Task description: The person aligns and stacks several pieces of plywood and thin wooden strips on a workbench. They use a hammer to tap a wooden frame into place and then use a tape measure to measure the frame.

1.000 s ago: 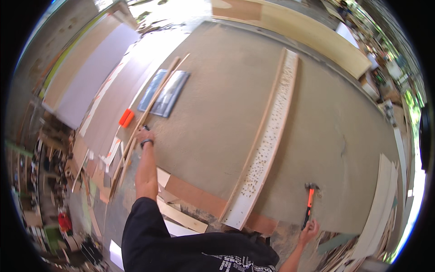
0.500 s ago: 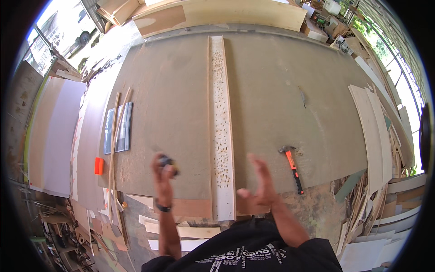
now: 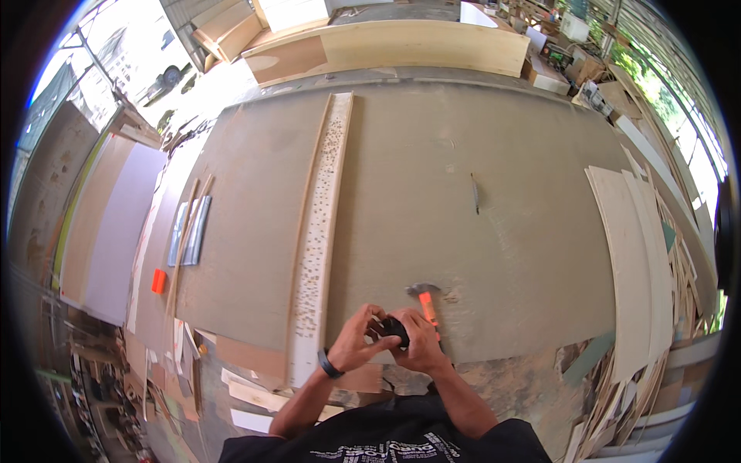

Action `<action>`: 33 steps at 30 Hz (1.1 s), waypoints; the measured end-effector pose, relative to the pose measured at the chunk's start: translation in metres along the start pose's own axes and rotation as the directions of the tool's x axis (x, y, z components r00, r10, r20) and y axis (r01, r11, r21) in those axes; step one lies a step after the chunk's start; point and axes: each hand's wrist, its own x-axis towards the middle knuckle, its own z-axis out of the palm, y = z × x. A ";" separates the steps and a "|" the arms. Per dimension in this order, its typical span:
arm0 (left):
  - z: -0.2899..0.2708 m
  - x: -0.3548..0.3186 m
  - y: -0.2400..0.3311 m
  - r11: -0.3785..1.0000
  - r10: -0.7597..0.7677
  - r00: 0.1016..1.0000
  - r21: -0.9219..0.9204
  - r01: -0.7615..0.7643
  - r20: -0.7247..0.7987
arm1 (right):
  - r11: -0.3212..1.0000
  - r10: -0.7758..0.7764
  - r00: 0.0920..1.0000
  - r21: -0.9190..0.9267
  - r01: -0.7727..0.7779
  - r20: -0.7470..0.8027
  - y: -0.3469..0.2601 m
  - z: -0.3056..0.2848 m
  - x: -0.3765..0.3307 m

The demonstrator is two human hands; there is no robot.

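In front of my body, both hands meet around a small black tape measure, partly hidden by my fingers. My left hand, with a dark band on its wrist, curls round its left side. From the other side my right hand grips it. Just beyond my right hand lies a hammer with an orange and black handle, its lower end covered by that hand. Left of my hands, a long white channel-shaped board with wooden edges runs away across the large grey-brown tabletop; small brown bits dot its face.
Thin wooden strips lie over a clear plastic packet on the left, near an orange block. A slim dark tool rests farther right. Pale panels stack along the right edge. Wooden boxes stand at the far side.
My hands have come together on the tape measure, which was in my left hand alone; my right hand was open. The view has shifted, so the board and hammer appear farther left.
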 end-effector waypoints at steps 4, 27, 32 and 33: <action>0.045 0.041 -0.017 0.945 0.028 0.997 -0.322 -0.049 -0.071 | 0.997 0.071 0.991 -0.016 -0.069 0.117 0.041 -0.073 -0.011; -0.120 0.304 -0.145 0.540 0.239 0.758 0.732 0.416 -0.607 | 0.533 0.406 0.895 -0.747 -0.397 -0.185 0.395 -0.350 0.042; -0.134 0.334 -0.153 0.428 0.257 0.713 0.738 0.521 -0.653 | 0.516 0.429 0.882 -0.748 -0.417 -0.196 0.411 -0.329 0.076; -0.138 0.336 -0.157 0.391 0.227 0.717 0.736 0.552 -0.659 | 0.518 0.428 0.884 -0.751 -0.410 -0.188 0.412 -0.324 0.082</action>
